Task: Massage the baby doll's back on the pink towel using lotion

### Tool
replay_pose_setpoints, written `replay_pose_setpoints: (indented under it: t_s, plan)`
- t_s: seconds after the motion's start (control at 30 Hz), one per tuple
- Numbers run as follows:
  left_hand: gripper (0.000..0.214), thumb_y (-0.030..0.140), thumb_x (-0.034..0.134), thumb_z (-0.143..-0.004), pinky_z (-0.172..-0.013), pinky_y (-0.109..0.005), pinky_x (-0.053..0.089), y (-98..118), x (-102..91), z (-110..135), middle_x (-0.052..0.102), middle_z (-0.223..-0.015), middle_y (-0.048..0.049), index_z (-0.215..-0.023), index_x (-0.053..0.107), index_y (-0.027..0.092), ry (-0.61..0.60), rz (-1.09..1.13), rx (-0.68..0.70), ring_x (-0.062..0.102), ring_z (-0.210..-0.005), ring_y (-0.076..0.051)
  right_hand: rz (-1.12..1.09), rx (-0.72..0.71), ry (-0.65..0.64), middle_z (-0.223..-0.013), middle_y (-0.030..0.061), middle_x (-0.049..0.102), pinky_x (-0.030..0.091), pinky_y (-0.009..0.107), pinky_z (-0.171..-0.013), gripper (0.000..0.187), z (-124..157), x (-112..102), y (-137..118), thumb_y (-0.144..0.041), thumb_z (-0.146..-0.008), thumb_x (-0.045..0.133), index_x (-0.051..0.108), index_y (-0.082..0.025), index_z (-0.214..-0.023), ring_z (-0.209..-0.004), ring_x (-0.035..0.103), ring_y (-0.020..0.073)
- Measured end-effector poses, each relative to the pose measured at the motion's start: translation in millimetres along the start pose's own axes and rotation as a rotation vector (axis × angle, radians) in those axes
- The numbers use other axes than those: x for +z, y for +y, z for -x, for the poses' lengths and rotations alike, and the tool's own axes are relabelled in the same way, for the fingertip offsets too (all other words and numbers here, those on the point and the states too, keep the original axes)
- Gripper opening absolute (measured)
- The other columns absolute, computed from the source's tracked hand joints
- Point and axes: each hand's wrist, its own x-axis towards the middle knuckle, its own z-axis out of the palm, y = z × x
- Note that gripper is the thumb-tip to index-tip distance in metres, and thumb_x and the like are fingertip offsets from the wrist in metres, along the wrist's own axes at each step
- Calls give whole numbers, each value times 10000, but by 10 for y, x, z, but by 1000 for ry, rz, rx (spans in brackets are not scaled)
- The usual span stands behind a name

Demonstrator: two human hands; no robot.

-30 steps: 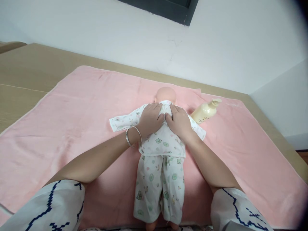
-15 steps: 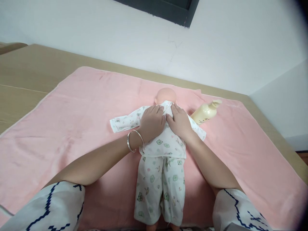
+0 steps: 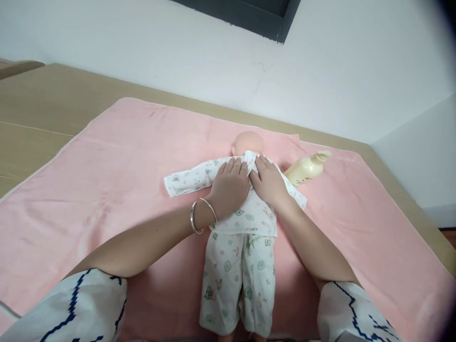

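A baby doll (image 3: 248, 142) in a white printed top (image 3: 245, 221) and trousers (image 3: 223, 280) lies on a pink blanket (image 3: 142, 142). Only the back of its head shows, and its feet point toward me. My left hand (image 3: 231, 186), with a silver bangle (image 3: 204, 216) at the wrist, rests flat on the left side of the doll's upper back. On the right side lies my right hand (image 3: 270, 184), fingers stretched toward the doll's neck. Both palms press on the cloth and are hidden. Beside the doll's right-hand sleeve, a cream pump bottle (image 3: 307, 169) lies tilted.
The blanket covers much of a wooden table (image 3: 85, 88). Behind the table stands a white wall (image 3: 213, 52) with a dark frame (image 3: 256, 16) at the top. A brown wooden edge (image 3: 21, 68) shows at the far left.
My left hand has slid slightly down the doll's back, its fingers still flat. My right hand stays on the top. The whole view has shifted a little.
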Motion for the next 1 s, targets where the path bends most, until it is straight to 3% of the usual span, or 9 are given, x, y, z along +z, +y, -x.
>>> replay_pose_setpoints:
  t_s: [0.27, 0.47, 0.6, 0.77, 0.87, 1.0]
  plan:
    - [459, 260, 394, -999, -1143, -525, 418, -224, -3, -142, 575, -1440, -230, -1362, 545, 23, -51, 3, 10, 517, -1370, -348, 176, -105, 34, -1507, 292, 502, 317, 555, -1210, 540, 338, -27, -265, -224, -1015, 302, 481, 29, -1457, -1451, 439, 390]
    - [496, 257, 379, -1025, -1143, -531, 413, -1, -44, 12, 528, -1473, -282, -1418, 495, -23, -48, -73, -1, 492, -1402, -385, 55, -46, -30, -1563, 237, 459, 313, 541, -1228, 540, 84, -68, -71, -268, -1017, 303, 482, -9, -1456, -1493, 394, 339]
    - [452, 233, 397, -1008, -1137, -496, 428, -75, -49, -49, 591, -1413, -252, -1360, 555, -3, -32, -31, 53, 532, -1361, -350, 40, -20, -26, -1587, 232, 426, 290, 564, -1235, 567, 84, -35, -93, -258, -1017, 279, 411, 5, -1502, -1512, 357, 342]
    - [405, 238, 413, -996, -1136, -494, 433, -217, -16, -160, 624, -1365, -240, -1273, 612, 19, -27, 22, 39, 559, -1329, -340, 87, -83, 32, -1487, 257, 541, 373, 537, -1195, 524, 260, -39, -216, -225, -1003, 318, 504, 0, -1438, -1450, 456, 356]
    - [445, 245, 408, -1010, -1152, -508, 422, -125, -28, -96, 588, -1416, -255, -1342, 571, -3, -19, 1, 16, 530, -1370, -351, 53, -75, 13, -1493, 230, 547, 380, 513, -1198, 512, 188, -61, -149, -253, -1011, 319, 538, -31, -1417, -1444, 470, 333]
    - [440, 172, 432, -987, -1161, -454, 432, 4, -82, 6, 606, -1411, -239, -1359, 578, -11, -42, -27, 91, 535, -1382, -319, 10, -34, -11, -1568, 238, 451, 304, 528, -1242, 569, 48, -46, -44, -262, -1002, 316, 443, 22, -1479, -1497, 387, 337]
